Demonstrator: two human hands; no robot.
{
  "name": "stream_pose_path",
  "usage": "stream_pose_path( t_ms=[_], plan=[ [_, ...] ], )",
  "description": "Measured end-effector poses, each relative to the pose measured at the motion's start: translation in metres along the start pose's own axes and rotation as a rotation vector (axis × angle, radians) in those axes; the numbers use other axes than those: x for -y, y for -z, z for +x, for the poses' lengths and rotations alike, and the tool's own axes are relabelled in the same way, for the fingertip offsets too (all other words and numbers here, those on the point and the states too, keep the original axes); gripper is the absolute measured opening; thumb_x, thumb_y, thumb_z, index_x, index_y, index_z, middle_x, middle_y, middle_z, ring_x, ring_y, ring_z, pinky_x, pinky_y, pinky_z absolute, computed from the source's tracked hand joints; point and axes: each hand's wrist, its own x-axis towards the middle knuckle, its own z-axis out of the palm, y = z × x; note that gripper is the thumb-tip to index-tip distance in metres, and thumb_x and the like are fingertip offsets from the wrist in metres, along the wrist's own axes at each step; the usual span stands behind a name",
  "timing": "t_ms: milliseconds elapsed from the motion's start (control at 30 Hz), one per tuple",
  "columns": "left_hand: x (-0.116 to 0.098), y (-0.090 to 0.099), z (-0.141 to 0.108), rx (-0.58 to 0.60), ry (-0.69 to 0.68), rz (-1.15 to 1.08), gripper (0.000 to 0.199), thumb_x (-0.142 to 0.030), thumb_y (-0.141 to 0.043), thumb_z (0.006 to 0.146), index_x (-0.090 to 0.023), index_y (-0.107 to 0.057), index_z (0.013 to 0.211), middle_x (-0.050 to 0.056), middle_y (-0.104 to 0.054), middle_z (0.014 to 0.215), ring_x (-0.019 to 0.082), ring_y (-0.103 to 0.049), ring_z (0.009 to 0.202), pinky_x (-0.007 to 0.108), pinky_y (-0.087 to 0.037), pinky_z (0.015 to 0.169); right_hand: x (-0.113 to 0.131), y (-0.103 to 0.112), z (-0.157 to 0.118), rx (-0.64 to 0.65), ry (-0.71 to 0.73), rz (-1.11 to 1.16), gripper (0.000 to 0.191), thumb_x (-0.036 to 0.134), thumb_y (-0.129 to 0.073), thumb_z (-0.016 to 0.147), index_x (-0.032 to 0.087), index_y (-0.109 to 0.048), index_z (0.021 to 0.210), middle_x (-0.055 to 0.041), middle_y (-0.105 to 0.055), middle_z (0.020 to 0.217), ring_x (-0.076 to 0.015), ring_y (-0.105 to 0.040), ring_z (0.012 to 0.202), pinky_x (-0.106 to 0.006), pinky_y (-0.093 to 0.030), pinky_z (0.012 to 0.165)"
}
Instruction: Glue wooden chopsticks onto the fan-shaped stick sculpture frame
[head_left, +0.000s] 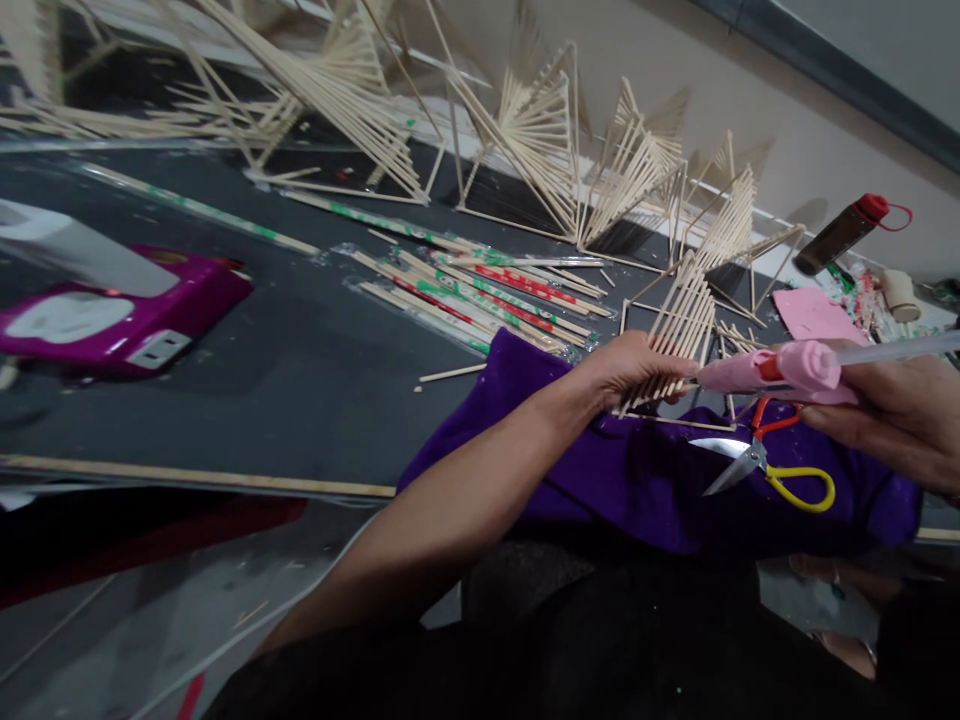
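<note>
My left hand (630,368) is closed on the lower part of a small model of wooden sticks (688,305), whose sticks lie side by side in a twisted fan. In my right hand (892,405) is a pink hot glue gun (810,368), with a clear glue stick (900,350) jutting from its back. The gun's nozzle points left and meets the model's edge near my left fingers; whether it touches, I cannot tell. Just below lie opened scissors (759,458) with red and yellow handles, on a purple cloth (585,490).
Wrapped chopsticks (495,300) lie mid-table. Larger stick models (540,140) line the wall. At left is a purple and white device (127,320). A dark bottle (840,235) with a red cap, pink paper (814,315) and crumpled wrappers (862,290) sit at right.
</note>
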Motion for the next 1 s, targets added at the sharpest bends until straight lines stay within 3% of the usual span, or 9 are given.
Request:
stream_pose_path(
  t_ms=[167, 433, 600, 767, 1000],
  plan=[
    [0.000, 0.000, 0.001, 0.000, -0.010, 0.004, 0.025, -0.014, -0.088, 0.057, -0.010, -0.064, 0.065, 0.002, -0.064, 0.055, 0.013, -0.061, 0.048, 0.025, -0.053, 0.052, 0.008, 0.010, 0.009, 0.059, 0.041, -0.004, 0.033, 0.035, -0.042, 0.100, 0.023, -0.065, 0.121, -0.0028, -0.073, 0.083, -0.0154, -0.066, 0.062, -0.025, -0.046, 0.050],
    [0.001, 0.000, 0.000, 0.027, -0.017, -0.007, 0.019, -0.012, -0.084, 0.062, -0.010, -0.066, 0.068, 0.002, -0.064, 0.054, 0.012, -0.061, 0.048, 0.023, -0.051, 0.051, 0.007, 0.009, 0.009, 0.071, 0.064, -0.025, 0.033, 0.033, -0.044, 0.100, 0.025, -0.062, 0.126, -0.0034, -0.075, 0.093, -0.0176, -0.068, 0.071, -0.027, -0.049, 0.055],
    [0.000, 0.000, 0.000, 0.034, -0.017, -0.014, 0.016, -0.012, -0.082, 0.066, -0.010, -0.066, 0.069, 0.002, -0.064, 0.056, 0.011, -0.061, 0.049, 0.023, -0.052, 0.053, 0.012, 0.007, 0.011, 0.067, 0.072, -0.046, 0.030, 0.034, -0.043, 0.099, 0.022, -0.066, 0.115, -0.0030, -0.072, 0.076, -0.0170, -0.063, 0.057, -0.027, -0.045, 0.048],
    [0.002, 0.001, 0.003, 0.034, -0.034, -0.003, 0.023, -0.014, -0.087, 0.060, -0.010, -0.065, 0.068, 0.001, -0.063, 0.055, 0.012, -0.061, 0.049, 0.024, -0.052, 0.052, 0.018, 0.008, 0.011, 0.058, 0.090, -0.092, 0.032, 0.034, -0.039, 0.102, 0.021, -0.064, 0.116, -0.0052, -0.075, 0.084, -0.0168, -0.067, 0.061, -0.026, -0.046, 0.050],
    [-0.001, -0.002, 0.001, 0.029, -0.027, -0.012, 0.014, -0.011, -0.081, 0.064, -0.008, -0.068, 0.069, 0.004, -0.066, 0.058, 0.013, -0.061, 0.051, 0.026, -0.052, 0.054, 0.018, 0.007, 0.011, 0.072, 0.048, -0.116, 0.032, 0.039, -0.040, 0.101, 0.019, -0.066, 0.100, -0.0014, -0.066, 0.065, -0.0151, -0.056, 0.050, -0.027, -0.038, 0.046]
  ],
)
